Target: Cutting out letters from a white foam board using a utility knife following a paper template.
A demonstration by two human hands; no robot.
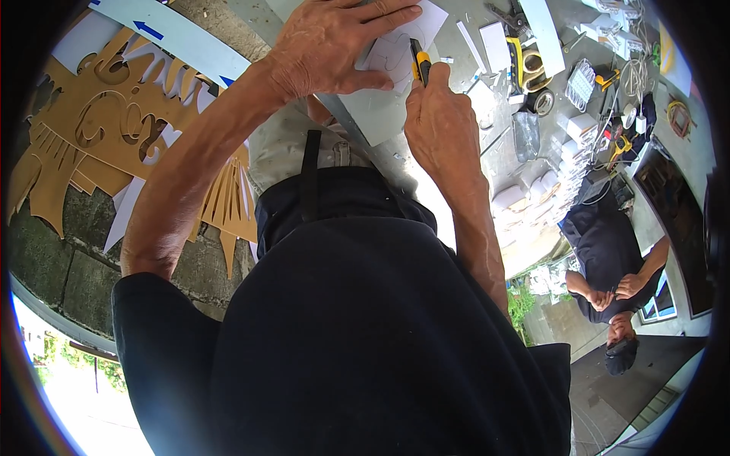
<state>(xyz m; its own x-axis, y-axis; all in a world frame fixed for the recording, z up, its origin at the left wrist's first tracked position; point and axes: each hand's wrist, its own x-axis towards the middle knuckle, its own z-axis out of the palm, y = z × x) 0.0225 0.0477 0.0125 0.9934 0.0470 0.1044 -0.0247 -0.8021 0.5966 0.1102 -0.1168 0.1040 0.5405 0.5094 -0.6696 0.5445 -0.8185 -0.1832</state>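
Across a white sheet with a curved outline on it, my left hand lies with its fingers stretched and its thumb spread apart. My right hand is wrapped round a yellow-and-black utility knife, whose front end points at the sheet beside the outline. Glare and the small size hide whether the blade touches the sheet. Under the sheet is a pale grey work surface, its edge running close to my waist.
Brown and white cut-out sheets lie heaped at the left, near a white strip with blue arrows. Tape rolls, white strips, scraps, cords and small tools crowd the right side. Another person stands at the far right, hands together.
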